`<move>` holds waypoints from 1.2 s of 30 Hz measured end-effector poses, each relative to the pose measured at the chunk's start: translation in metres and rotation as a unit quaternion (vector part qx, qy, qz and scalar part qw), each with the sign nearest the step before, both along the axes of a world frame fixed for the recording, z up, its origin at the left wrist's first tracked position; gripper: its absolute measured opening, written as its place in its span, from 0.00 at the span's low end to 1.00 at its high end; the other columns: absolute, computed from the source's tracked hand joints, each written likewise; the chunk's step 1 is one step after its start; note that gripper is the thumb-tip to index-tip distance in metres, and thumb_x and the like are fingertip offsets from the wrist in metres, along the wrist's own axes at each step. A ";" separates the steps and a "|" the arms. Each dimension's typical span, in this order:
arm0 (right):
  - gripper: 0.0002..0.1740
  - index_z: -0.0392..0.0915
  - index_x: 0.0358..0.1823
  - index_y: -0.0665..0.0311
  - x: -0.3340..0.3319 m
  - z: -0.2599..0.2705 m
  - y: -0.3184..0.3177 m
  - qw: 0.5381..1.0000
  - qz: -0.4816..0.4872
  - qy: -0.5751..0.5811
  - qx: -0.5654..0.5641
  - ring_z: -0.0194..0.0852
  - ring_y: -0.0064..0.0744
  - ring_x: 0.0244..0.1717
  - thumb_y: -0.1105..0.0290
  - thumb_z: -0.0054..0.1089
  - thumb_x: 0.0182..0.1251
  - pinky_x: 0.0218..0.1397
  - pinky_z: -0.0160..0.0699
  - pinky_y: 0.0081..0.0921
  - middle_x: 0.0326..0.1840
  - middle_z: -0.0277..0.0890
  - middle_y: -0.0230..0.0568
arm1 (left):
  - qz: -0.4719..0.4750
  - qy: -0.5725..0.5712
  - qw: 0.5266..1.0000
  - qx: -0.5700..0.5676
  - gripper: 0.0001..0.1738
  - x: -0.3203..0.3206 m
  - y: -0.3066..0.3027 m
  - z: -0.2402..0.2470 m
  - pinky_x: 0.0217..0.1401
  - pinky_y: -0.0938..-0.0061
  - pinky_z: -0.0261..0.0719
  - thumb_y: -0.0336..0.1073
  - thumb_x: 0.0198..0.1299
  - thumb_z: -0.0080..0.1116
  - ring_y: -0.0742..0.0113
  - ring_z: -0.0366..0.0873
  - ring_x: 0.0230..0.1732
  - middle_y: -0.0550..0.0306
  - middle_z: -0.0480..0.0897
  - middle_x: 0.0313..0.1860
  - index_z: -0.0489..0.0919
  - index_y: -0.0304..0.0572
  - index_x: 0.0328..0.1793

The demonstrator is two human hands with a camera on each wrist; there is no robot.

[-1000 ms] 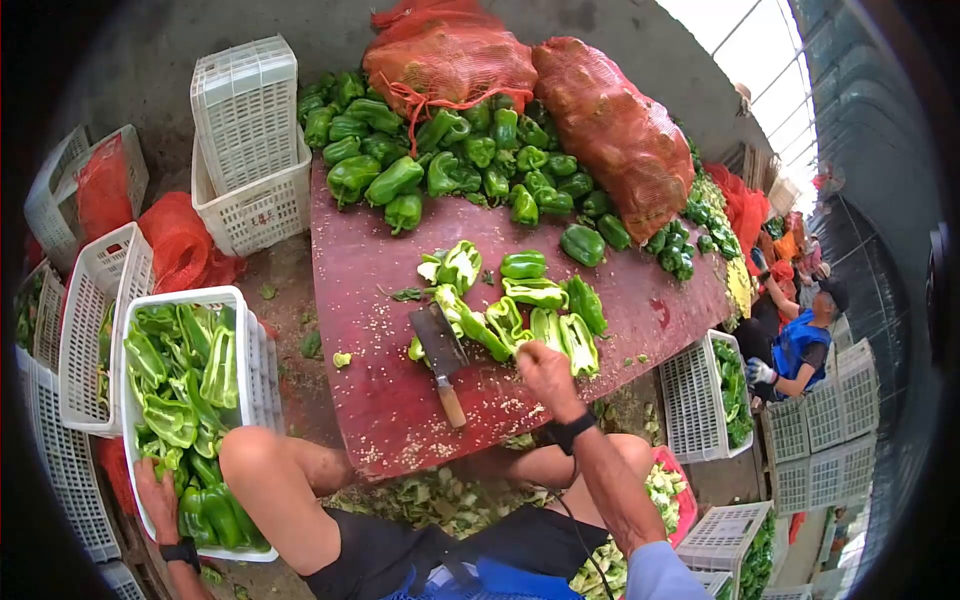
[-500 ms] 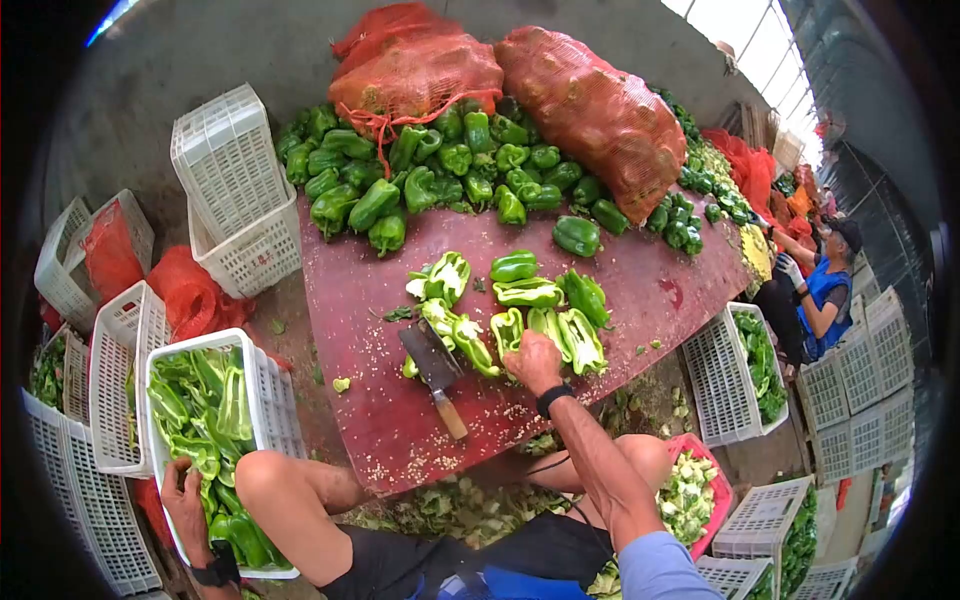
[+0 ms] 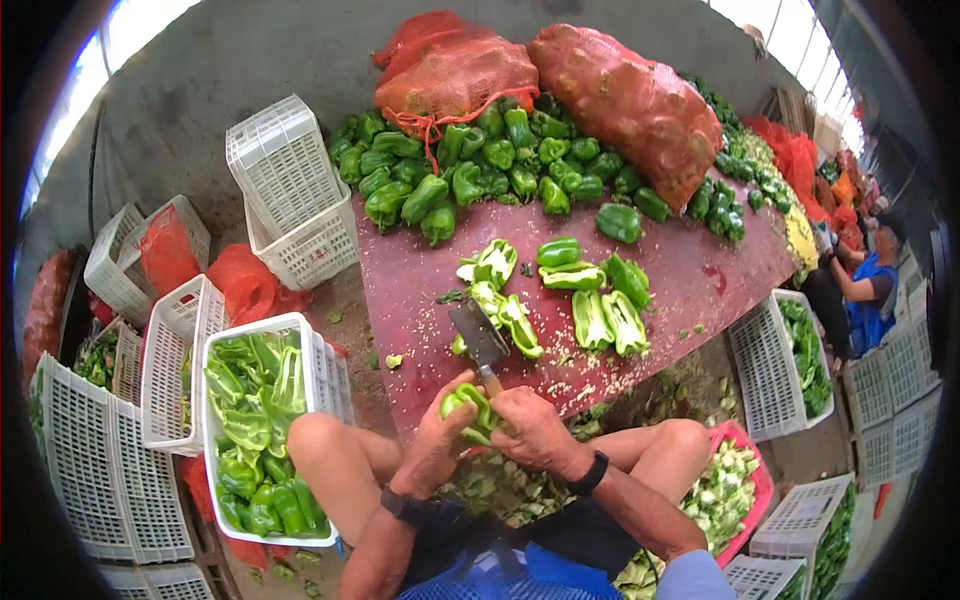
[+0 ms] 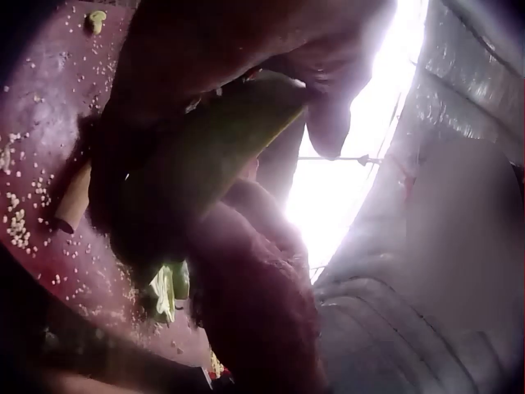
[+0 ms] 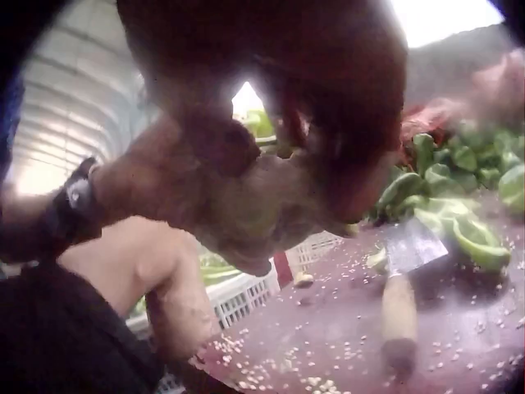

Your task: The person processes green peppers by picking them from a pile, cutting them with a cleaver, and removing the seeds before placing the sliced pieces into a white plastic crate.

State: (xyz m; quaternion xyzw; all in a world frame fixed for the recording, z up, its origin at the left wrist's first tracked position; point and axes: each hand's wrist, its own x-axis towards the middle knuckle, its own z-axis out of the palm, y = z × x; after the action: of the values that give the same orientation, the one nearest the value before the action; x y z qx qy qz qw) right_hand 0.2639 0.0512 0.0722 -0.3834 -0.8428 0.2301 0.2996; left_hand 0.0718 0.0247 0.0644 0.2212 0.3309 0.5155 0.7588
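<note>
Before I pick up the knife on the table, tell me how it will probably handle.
The knife will probably feel blade-heavy, given its broad metal blade and slim handle. Lying flat, it seems unlikely to roll. Pushed, it might slide, with seeds scattered around it.

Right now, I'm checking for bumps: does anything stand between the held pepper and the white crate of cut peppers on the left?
Yes: in the head view, the left knee stands between the held pepper and the white crate. The left grip also holds it from that side.
</note>
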 end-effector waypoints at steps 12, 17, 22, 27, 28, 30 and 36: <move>0.19 0.72 0.51 0.64 -0.011 -0.031 -0.024 0.987 -0.095 -0.058 -0.119 0.83 0.61 0.38 0.64 0.65 0.63 0.38 0.81 0.52 0.35 0.80 0.57 | 0.115 0.202 0.971 0.062 0.19 0.022 -0.029 0.004 0.48 0.73 0.87 0.30 0.65 0.64 0.65 0.84 0.50 0.51 0.84 0.56 0.75 0.37 0.61; 0.17 0.72 0.51 0.64 -0.020 -0.039 -0.025 0.990 -0.119 -0.002 -0.075 0.82 0.61 0.35 0.68 0.62 0.63 0.36 0.81 0.51 0.33 0.80 0.57 | 0.149 0.124 0.980 0.038 0.20 0.019 -0.026 0.010 0.62 0.69 0.81 0.31 0.64 0.65 0.64 0.82 0.55 0.50 0.85 0.55 0.76 0.35 0.60; 0.15 0.74 0.51 0.67 -0.018 -0.039 -0.030 0.983 -0.131 0.048 -0.119 0.82 0.61 0.32 0.72 0.58 0.64 0.34 0.80 0.50 0.30 0.79 0.59 | 0.133 0.070 0.986 0.070 0.20 0.008 -0.026 -0.007 0.64 0.63 0.82 0.31 0.63 0.62 0.58 0.83 0.56 0.45 0.85 0.54 0.75 0.34 0.60; 0.19 0.76 0.61 0.69 -0.011 -0.039 -0.033 0.954 -0.090 0.151 -0.243 0.84 0.40 0.31 0.74 0.52 0.69 0.38 0.82 0.36 0.32 0.80 0.54 | 0.131 0.029 0.989 0.063 0.21 0.004 -0.031 -0.002 0.66 0.59 0.81 0.32 0.62 0.61 0.54 0.83 0.57 0.42 0.84 0.54 0.75 0.33 0.60; 0.19 0.76 0.61 0.69 -0.009 -0.039 -0.032 0.954 -0.089 0.151 -0.244 0.84 0.40 0.31 0.74 0.52 0.69 0.38 0.82 0.36 0.32 0.80 0.54 | 0.127 0.020 0.990 0.062 0.21 0.003 -0.032 -0.003 0.66 0.57 0.81 0.33 0.63 0.60 0.53 0.83 0.58 0.42 0.84 0.54 0.75 0.33 0.60; 0.20 0.75 0.64 0.69 -0.005 -0.040 -0.031 0.940 -0.038 0.219 -0.260 0.81 0.28 0.38 0.74 0.50 0.72 0.44 0.82 0.29 0.38 0.82 0.46 | 0.123 0.012 0.990 0.062 0.21 -0.001 -0.034 -0.005 0.67 0.56 0.81 0.34 0.63 0.60 0.52 0.83 0.58 0.42 0.84 0.54 0.75 0.33 0.60; 0.19 0.78 0.61 0.66 0.003 -0.035 -0.036 0.861 -0.045 0.336 -0.379 0.73 0.20 0.34 0.70 0.44 0.76 0.39 0.75 0.22 0.36 0.79 0.33 | 0.139 -0.091 0.984 0.066 0.22 -0.008 -0.031 -0.005 0.69 0.50 0.77 0.41 0.63 0.61 0.50 0.80 0.58 0.44 0.83 0.52 0.75 0.36 0.59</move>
State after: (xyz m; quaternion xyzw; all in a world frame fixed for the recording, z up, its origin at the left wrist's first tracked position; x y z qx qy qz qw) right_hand 0.2666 0.0151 0.0370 -0.4047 -0.5204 0.6331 0.4058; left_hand 0.0640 -0.0064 0.0590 0.1747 0.2529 0.6551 0.6902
